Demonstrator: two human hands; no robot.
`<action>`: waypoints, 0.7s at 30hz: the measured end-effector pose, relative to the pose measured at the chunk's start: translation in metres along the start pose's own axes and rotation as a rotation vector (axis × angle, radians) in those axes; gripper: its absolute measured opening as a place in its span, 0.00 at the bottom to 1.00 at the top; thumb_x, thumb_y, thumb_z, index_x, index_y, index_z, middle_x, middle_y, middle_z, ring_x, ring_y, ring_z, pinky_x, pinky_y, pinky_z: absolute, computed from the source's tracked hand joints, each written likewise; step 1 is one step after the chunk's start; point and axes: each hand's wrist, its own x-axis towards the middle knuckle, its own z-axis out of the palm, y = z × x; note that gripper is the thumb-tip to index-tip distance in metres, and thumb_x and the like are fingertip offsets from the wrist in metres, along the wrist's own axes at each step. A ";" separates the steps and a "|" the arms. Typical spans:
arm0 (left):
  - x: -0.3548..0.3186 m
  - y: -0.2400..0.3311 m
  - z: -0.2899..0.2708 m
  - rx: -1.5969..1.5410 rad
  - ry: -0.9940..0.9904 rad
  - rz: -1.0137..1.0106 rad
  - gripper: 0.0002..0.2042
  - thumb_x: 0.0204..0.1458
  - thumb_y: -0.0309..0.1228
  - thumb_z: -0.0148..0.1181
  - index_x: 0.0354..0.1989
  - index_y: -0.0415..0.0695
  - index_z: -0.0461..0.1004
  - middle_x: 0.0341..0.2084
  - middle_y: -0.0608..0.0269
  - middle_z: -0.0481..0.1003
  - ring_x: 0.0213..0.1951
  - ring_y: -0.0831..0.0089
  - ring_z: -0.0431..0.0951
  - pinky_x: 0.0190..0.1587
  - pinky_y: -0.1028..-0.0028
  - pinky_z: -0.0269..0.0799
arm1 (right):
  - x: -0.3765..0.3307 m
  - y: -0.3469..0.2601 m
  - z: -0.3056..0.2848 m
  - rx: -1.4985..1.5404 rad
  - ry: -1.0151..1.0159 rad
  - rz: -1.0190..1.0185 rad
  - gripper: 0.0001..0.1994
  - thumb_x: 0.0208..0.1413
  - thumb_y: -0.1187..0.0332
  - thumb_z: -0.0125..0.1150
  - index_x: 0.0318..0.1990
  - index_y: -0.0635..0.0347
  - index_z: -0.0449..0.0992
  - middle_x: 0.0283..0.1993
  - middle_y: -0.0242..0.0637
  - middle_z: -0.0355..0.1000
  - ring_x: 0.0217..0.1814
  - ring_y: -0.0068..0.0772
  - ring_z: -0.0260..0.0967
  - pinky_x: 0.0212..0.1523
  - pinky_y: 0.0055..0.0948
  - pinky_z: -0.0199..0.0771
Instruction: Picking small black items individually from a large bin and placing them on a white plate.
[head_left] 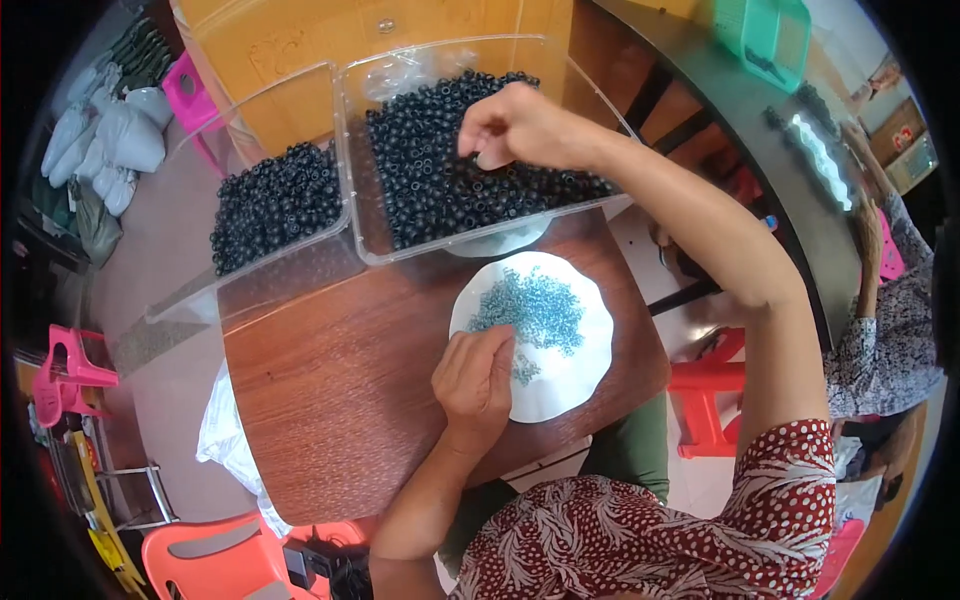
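A white scalloped plate (568, 385) lies on the brown wooden table, with many tiny translucent blue-green pieces (540, 308) spread over it. My left hand (474, 378) rests at the plate's left side, thumb and fingers pressed together by the small pieces; what they hold, if anything, is hidden. Beyond the plate stands a large clear plastic bin (385, 258) full of small black ring-like pieces (420, 190). Over these hovers my right hand (508, 128), its fingers curled and thumb bent in; I cannot make out what is between them.
A second clear bin (285, 258) with similar black pieces adjoins on the left. The table (330, 400) has a red stool (705, 400) to its right and an orange chair (200, 560) at its near left. Another person's arm (868, 250) reaches over a dark table (740, 110) at right.
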 end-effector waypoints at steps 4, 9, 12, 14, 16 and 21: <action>-0.002 0.000 -0.007 -0.027 -0.005 -0.076 0.04 0.44 0.20 0.56 0.30 0.35 0.73 0.22 0.59 0.72 0.24 0.72 0.71 0.27 0.76 0.66 | -0.052 -0.049 0.008 0.234 0.106 -0.021 0.09 0.39 0.80 0.61 0.32 0.64 0.75 0.25 0.27 0.68 0.29 0.16 0.63 0.33 0.18 0.65; 0.000 0.015 -0.010 -0.594 0.111 -0.538 0.07 0.50 0.22 0.52 0.37 0.33 0.70 0.26 0.61 0.73 0.26 0.75 0.71 0.29 0.77 0.67 | -0.109 -0.074 0.049 0.347 0.130 0.011 0.12 0.37 0.83 0.62 0.33 0.64 0.74 0.32 0.29 0.68 0.30 0.16 0.63 0.34 0.17 0.66; 0.006 0.023 -0.016 -0.895 0.097 -0.613 0.09 0.52 0.24 0.50 0.40 0.33 0.68 0.27 0.59 0.72 0.27 0.74 0.71 0.29 0.77 0.66 | -0.132 -0.078 0.065 0.319 0.164 -0.012 0.13 0.36 0.83 0.62 0.33 0.64 0.73 0.31 0.30 0.69 0.30 0.18 0.63 0.33 0.18 0.66; 0.005 0.028 -0.020 -1.009 0.086 -0.633 0.09 0.53 0.26 0.50 0.39 0.33 0.69 0.29 0.58 0.72 0.27 0.73 0.71 0.29 0.77 0.66 | -0.137 -0.081 0.072 0.226 0.206 -0.077 0.13 0.35 0.82 0.63 0.33 0.64 0.73 0.31 0.31 0.69 0.29 0.19 0.64 0.33 0.19 0.66; 0.001 0.033 -0.023 -1.170 0.063 -0.703 0.08 0.52 0.24 0.51 0.38 0.33 0.69 0.29 0.57 0.73 0.27 0.74 0.72 0.30 0.77 0.67 | -0.142 -0.086 0.079 0.238 0.225 -0.057 0.13 0.34 0.82 0.64 0.32 0.64 0.73 0.29 0.32 0.69 0.28 0.21 0.64 0.32 0.20 0.66; -0.009 0.047 -0.025 -1.313 0.046 -0.836 0.08 0.51 0.24 0.52 0.38 0.34 0.68 0.29 0.58 0.72 0.27 0.74 0.72 0.30 0.76 0.67 | -0.153 -0.089 0.092 0.090 0.352 -0.262 0.13 0.32 0.82 0.63 0.31 0.64 0.74 0.31 0.34 0.71 0.30 0.26 0.64 0.32 0.24 0.65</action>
